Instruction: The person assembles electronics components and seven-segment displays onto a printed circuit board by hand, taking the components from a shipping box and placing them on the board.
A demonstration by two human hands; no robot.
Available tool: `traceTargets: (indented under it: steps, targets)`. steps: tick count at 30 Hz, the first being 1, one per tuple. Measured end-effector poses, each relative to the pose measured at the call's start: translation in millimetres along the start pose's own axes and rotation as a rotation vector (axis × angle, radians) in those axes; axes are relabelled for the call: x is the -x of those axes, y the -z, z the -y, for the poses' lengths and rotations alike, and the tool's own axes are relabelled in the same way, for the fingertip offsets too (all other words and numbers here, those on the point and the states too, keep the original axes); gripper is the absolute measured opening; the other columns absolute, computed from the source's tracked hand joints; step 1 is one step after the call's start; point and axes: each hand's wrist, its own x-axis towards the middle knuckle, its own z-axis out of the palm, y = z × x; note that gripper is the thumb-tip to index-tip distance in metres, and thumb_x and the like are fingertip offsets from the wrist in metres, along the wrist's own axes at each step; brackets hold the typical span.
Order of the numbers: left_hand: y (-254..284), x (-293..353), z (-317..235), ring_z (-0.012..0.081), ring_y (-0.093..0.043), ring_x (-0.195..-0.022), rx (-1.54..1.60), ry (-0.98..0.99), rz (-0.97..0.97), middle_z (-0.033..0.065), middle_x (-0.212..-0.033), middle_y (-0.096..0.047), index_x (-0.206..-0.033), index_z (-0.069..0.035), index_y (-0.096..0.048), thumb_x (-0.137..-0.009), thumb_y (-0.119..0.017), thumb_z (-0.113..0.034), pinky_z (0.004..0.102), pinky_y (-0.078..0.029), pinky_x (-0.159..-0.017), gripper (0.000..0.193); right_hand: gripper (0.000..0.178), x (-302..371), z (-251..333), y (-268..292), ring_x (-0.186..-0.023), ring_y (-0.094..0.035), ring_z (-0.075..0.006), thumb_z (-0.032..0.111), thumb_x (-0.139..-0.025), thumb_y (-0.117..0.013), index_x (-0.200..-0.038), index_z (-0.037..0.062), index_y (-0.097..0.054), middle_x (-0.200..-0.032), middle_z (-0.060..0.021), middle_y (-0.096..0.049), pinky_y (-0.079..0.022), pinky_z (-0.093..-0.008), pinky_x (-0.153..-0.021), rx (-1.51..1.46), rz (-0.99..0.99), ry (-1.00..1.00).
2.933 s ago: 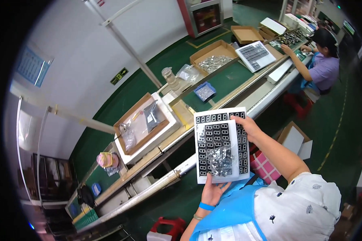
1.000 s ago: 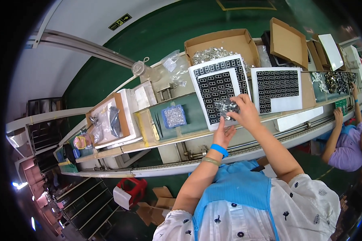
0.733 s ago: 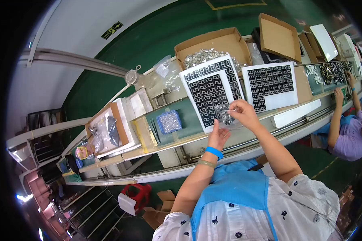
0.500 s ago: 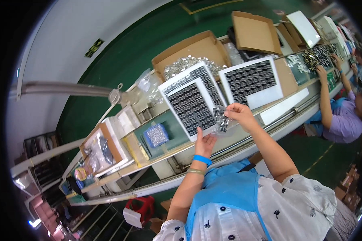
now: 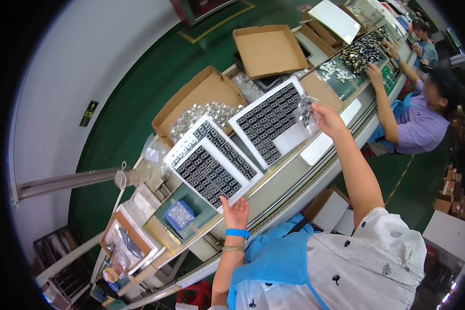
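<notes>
Between the pinched fingers of my right hand (image 5: 328,120) hangs a clear plastic bag (image 5: 306,114) with small dark parts in it. It is held over the right end of a white tray (image 5: 292,140) filled with rows of black square parts. My left hand (image 5: 236,211) lies palm up with its fingers apart, at the front corner of another white tray (image 5: 238,193). That tray also carries rows of black parts and overlaps a similar one beneath it; the left thumb is at its edge.
Behind the trays, a cardboard box (image 5: 165,111) holds a heap of shiny metal pieces (image 5: 204,116). A blue container (image 5: 180,214) of small silvery parts stands to the left. Farther right, a co-worker in purple (image 5: 423,121) reaches into a pile of small parts (image 5: 357,57).
My right hand has carried the bag away from my left hand, rightward over the right tray. My left hand stays by the left tray's corner. The whole view has shifted and turned.
</notes>
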Motion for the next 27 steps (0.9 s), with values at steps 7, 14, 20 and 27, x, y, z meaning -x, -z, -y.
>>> traceTargets:
  steps: [7,14,20,27]
  targets:
    - [-7.6,-4.0,3.9,0.0208,-0.062,-0.088,-0.016,0.016,-0.015,0.0076,-0.096,-0.063,-0.111,-0.005,-0.061,-0.080,-0.071,-0.067,0.0329,-0.052,-0.081,0.069,0.014,-49.2,31.9,82.0,-0.077,-0.063,-0.0127,0.011,-0.094,-0.068,-0.104,0.0045,-0.061,-0.091,-0.0027,-0.066,-0.053,-0.0238,-0.065,-0.437,-0.539,0.217]
    - [-6.7,-0.8,-0.4,0.0222,-0.063,-0.083,-0.051,0.058,0.054,0.0101,-0.093,-0.065,-0.109,-0.001,-0.061,-0.082,-0.070,-0.067,0.0336,-0.054,-0.075,0.071,0.029,-16.8,-34.5,27.5,-0.096,-0.058,-0.0128,0.015,-0.097,-0.065,-0.123,0.0025,-0.058,-0.105,-0.0032,-0.062,-0.048,-0.0248,-0.085,0.274,-0.765,0.515]
    - [3.2,32.6,-7.0,0.0218,-0.064,-0.088,-0.124,0.143,0.020,0.0125,-0.102,-0.067,-0.110,-0.001,-0.060,-0.094,-0.066,-0.049,0.0325,-0.053,-0.073,0.051,0.025,71.0,-116.6,-109.3,-0.093,-0.059,-0.0102,0.009,-0.096,-0.064,-0.119,0.0015,-0.061,-0.105,-0.0029,-0.063,-0.050,-0.0262,-0.083,0.528,0.025,0.369]
    - [-6.0,29.9,-27.5,0.0207,-0.057,-0.109,-0.953,-1.178,-0.257,0.0106,-0.122,-0.058,-0.128,-0.002,-0.055,-0.093,-0.070,-0.021,0.0330,-0.048,-0.089,0.043,0.034,89.4,-167.4,-173.5,-0.090,-0.064,-0.0233,0.007,-0.090,-0.065,-0.123,0.0012,-0.060,-0.108,-0.0131,-0.062,-0.053,-0.0329,-0.082,0.878,0.354,0.528]
